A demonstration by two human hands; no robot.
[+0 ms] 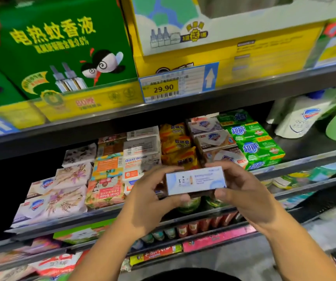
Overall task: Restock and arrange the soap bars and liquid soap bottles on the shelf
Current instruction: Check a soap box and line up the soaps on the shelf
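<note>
Both hands pinch one pale-blue soap box (196,180) by its short ends: left hand (151,196) on the left end, thumb on top and fingers curled beneath; right hand (242,191) on the right end in the same manner. Box held level, printed face up, in front of the soap shelf (296,159) edge, clear of the stock. Print on the box too blurred to read.

Shelf behind: rows of soap bars lying flat, packed side by side. Left to right: white floral-wrapped bars (66,189), Goat Soap boxes (138,161), yellow sulfur soap packs (176,142), green packs (260,147). White refill pouch (300,116) at far right. Upper shelf: green mosquito-liquid carton (61,47), price tag (164,88) reading 29.90.
</note>
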